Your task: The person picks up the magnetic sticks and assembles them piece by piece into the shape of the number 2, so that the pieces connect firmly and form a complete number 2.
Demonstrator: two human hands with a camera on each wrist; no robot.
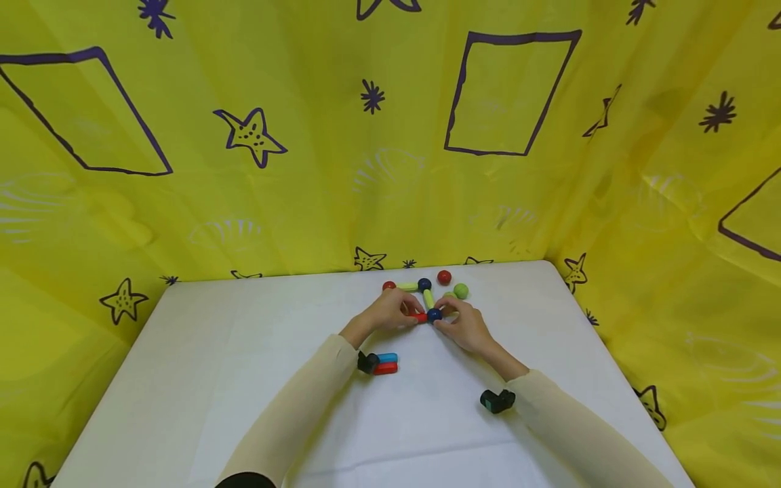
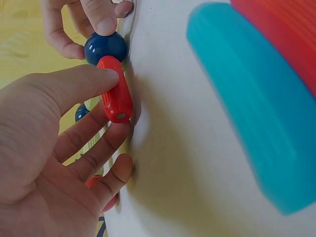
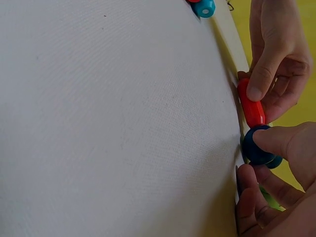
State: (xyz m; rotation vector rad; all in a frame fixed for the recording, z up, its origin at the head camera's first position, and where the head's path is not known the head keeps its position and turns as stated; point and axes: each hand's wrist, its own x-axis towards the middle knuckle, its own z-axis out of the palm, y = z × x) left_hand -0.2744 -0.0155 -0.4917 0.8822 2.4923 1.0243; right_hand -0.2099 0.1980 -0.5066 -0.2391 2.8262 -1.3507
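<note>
In the head view both hands meet at the far middle of the white table [image 1: 244, 379]. My left hand [image 1: 410, 313] pinches a short red rod [image 1: 419, 317] between thumb and fingers. My right hand [image 1: 444, 313] pinches a dark blue ball [image 1: 434, 314], which touches the rod's end. The left wrist view shows the red rod [image 2: 116, 96] against the blue ball [image 2: 105, 48]. In the right wrist view the same rod [image 3: 252, 106] and ball [image 3: 257, 148] are joined. A yellow-green rod [image 1: 428, 298] runs from this ball to another dark blue ball [image 1: 424, 285].
Behind the hands lie a red ball [image 1: 389, 285], a yellow-green rod [image 1: 407, 287], a second red ball [image 1: 444, 276] and a green ball [image 1: 460, 291]. A blue rod [image 1: 387, 357] and a red rod [image 1: 385, 369] lie by my left wrist. Yellow patterned cloth [image 1: 305, 169] surrounds the table.
</note>
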